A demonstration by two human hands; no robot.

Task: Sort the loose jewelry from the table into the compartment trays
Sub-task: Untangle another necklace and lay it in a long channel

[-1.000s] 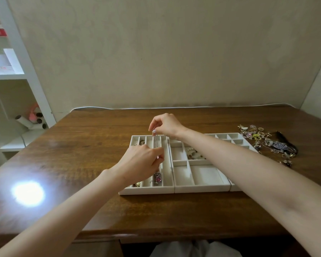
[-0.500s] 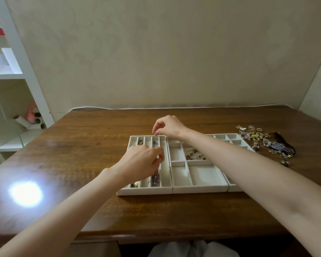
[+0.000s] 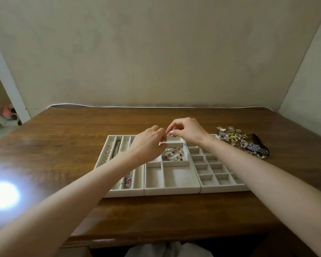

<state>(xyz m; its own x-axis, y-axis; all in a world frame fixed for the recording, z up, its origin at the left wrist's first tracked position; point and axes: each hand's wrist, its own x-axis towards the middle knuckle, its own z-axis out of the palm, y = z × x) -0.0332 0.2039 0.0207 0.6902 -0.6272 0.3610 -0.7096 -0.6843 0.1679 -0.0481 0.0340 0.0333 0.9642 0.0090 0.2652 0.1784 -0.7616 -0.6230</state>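
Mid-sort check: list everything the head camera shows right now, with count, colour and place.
trays: three, cream, side by side at table centre
beaded bracelet: one, pearl and brown, middle tray compartment
strands: several, pale and dark, left tray's long slots
loose jewelry: one pile, mixed colours, on table right of trays
table: one, brown wood
cable: one, white, along table's far edge
shelf unit: one, white, far left
left hand: fingers curled, above trays' far end
right hand: fingers curled, tips near left hand's
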